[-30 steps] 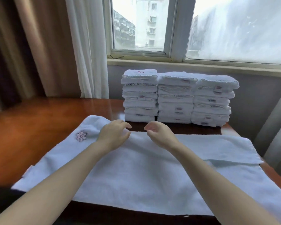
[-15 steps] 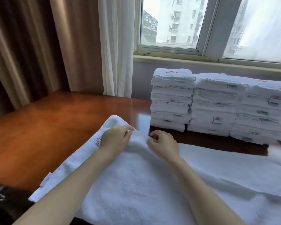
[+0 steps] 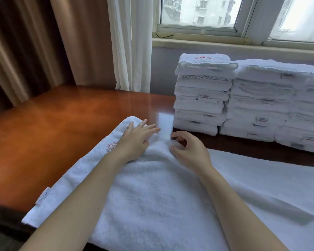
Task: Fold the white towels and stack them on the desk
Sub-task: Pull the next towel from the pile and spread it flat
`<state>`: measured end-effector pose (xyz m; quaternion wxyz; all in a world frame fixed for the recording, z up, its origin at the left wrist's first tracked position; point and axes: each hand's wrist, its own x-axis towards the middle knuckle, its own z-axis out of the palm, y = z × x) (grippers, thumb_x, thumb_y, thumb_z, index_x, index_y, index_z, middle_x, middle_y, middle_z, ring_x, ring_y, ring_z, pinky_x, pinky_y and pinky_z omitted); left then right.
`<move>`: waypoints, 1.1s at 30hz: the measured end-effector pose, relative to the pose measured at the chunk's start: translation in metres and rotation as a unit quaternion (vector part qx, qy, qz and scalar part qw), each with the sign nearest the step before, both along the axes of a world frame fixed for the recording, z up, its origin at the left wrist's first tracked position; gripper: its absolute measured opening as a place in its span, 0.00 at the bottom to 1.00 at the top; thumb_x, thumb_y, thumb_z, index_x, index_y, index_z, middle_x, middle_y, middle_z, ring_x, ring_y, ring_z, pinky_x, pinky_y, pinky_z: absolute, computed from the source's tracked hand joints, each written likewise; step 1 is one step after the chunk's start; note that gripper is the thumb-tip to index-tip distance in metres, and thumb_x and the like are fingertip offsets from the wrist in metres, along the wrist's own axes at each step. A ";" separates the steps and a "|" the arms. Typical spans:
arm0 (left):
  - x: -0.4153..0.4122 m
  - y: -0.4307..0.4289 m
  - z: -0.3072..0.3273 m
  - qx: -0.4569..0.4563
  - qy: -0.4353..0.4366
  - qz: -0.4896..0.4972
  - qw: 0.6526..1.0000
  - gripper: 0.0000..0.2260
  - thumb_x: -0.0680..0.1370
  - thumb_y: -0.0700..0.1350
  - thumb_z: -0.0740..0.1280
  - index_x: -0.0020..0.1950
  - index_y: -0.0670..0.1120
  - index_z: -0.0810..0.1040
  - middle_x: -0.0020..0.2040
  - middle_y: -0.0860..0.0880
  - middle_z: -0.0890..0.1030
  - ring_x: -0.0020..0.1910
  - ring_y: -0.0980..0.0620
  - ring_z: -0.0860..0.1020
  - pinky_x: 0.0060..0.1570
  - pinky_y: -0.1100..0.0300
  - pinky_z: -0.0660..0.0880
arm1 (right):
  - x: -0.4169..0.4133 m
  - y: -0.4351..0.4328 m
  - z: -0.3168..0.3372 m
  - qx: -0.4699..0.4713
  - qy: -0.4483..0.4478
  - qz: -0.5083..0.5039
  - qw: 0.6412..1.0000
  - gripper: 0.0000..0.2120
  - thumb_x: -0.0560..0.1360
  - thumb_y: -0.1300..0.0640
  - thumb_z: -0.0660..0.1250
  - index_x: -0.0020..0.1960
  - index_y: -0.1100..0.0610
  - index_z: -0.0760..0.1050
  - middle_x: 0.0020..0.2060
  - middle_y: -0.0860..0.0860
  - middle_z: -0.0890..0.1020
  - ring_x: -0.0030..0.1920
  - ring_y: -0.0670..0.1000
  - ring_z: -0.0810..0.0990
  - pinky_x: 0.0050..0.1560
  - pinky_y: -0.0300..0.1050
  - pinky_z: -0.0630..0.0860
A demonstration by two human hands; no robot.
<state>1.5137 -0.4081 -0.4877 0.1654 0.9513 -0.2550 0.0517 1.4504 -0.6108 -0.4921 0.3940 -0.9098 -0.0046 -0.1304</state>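
Spreading across the lower centre of frame, the white towel (image 3: 152, 205) lies open on the desk (image 3: 53, 127), ready for our fold. Mid-frame, our left hand (image 3: 134, 140) lies flat, fingers straight, smoothing the far edge. Our right hand (image 3: 188, 149) pinches that edge w/ curled fingers. Upper right: folded stacks (image 3: 243, 102). Vs 0.5 s ago, left fingers have uncurled.

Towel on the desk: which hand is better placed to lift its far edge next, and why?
Probably the right hand: its fingers curl round a bunched ridge at the far edge of the towel. The left hand lies flat, fingers straight.
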 end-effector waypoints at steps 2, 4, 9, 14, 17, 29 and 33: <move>0.005 0.000 -0.001 0.005 0.050 -0.010 0.999 0.31 0.76 0.33 0.56 0.76 0.56 0.64 0.77 0.57 0.63 0.79 0.55 0.51 0.76 0.48 0.40 | 0.000 0.000 0.000 0.007 0.001 -0.001 1.000 0.19 0.68 0.54 0.68 0.57 0.40 0.77 0.43 0.36 0.78 0.45 0.35 0.75 0.37 0.33 0.67; 0.009 0.000 0.003 0.012 0.077 -0.019 0.997 0.30 0.76 0.33 0.56 0.75 0.57 0.67 0.75 0.57 0.67 0.77 0.55 0.56 0.76 0.46 0.41 | 0.000 0.000 0.000 0.012 0.002 -0.003 1.000 0.19 0.68 0.54 0.68 0.56 0.40 0.77 0.42 0.36 0.79 0.45 0.35 0.76 0.37 0.34 0.67; 0.020 -0.005 0.033 0.157 0.047 -0.009 0.986 0.20 0.73 0.43 0.64 0.64 0.54 0.75 0.61 0.51 0.74 0.65 0.47 0.68 0.75 0.46 0.52 | -0.001 -0.001 0.001 0.019 0.007 0.002 1.000 0.19 0.67 0.55 0.67 0.56 0.40 0.76 0.42 0.36 0.79 0.44 0.37 0.76 0.38 0.37 0.71; 0.013 -0.006 0.038 0.153 -0.039 0.016 0.987 0.10 0.72 0.47 0.67 0.53 0.50 0.79 0.54 0.49 0.76 0.57 0.46 0.73 0.73 0.50 0.56 | -0.003 0.000 0.002 0.024 -0.007 -0.007 1.000 0.16 0.67 0.55 0.67 0.53 0.40 0.77 0.39 0.38 0.78 0.43 0.39 0.76 0.37 0.40 0.73; 0.002 0.004 0.035 0.109 -0.109 0.056 0.986 0.11 0.73 0.44 0.68 0.54 0.48 0.80 0.55 0.49 0.77 0.60 0.47 0.74 0.76 0.51 0.53 | -0.006 0.003 0.004 -0.004 -0.017 -0.010 1.000 0.12 0.70 0.55 0.66 0.51 0.43 0.78 0.39 0.39 0.79 0.43 0.41 0.76 0.36 0.37 0.69; -0.062 0.066 0.075 0.065 -0.260 0.090 0.959 0.08 0.68 0.33 0.69 0.42 0.46 0.78 0.42 0.49 0.75 0.46 0.45 0.75 0.69 0.53 0.63 | -0.055 0.016 0.065 -0.111 -0.093 0.029 0.989 0.04 0.70 0.54 0.68 0.40 0.45 0.75 0.31 0.42 0.75 0.36 0.43 0.72 0.31 0.41 0.63; -0.089 0.079 0.066 0.203 -0.100 0.128 0.966 0.13 0.75 0.38 0.64 0.54 0.53 0.78 0.55 0.52 0.75 0.56 0.49 0.73 0.47 0.60 0.66 | -0.076 0.028 0.057 -0.186 0.013 0.143 0.972 0.04 0.70 0.48 0.71 0.44 0.45 0.78 0.34 0.42 0.78 0.38 0.44 0.76 0.36 0.43 0.73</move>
